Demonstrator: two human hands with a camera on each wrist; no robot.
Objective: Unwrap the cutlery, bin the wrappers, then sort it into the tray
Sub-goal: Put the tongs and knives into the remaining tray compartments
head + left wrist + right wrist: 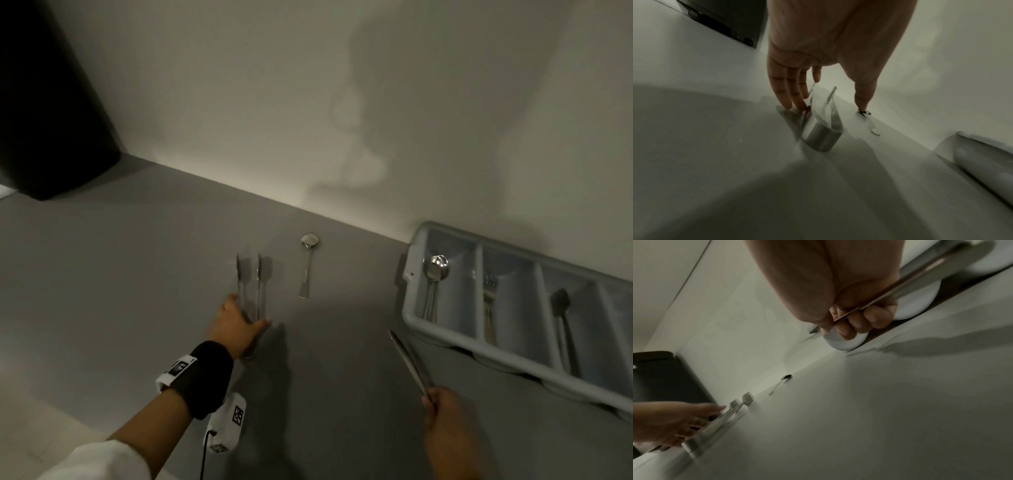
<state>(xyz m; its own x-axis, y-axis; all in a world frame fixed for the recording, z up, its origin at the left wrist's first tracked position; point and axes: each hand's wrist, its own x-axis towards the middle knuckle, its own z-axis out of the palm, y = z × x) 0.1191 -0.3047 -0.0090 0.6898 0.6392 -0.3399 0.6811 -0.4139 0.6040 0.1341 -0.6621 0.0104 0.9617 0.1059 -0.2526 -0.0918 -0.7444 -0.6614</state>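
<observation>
Four compartments are showing in the pale tray (414, 322), the largest task item we are seeing, lying along the wall on the right of the tabletop (137, 274). Spoons are sitting in its nearest compartment, forks in the next, and one dark piece in the third.

Our right hand (445, 421) is curling its fingers around the handle end of a bare knife (409, 363), whose blade is pointing up and away toward the tray's near corner. We are judging this to be the piece in transit: the tray is lying just ahead and to the right of that grip, so the knife's long axis is needing to turn until it runs along a compartment. The right hand is clearly the nearer one.

Our left hand (236, 325) is reaching forward with fingers spread and straight, fingertips (789, 97) coming down on the two wrapped pieces (251, 284) lying side by side, long axes pointing away from us. Their clear wrappers are looking glossy and loose; whether the hand is gripping yet, we cannot tell for certain.

A small unwrapped spoon (307, 263) is lying alone just right of them, bowl toward the wall.
</observation>
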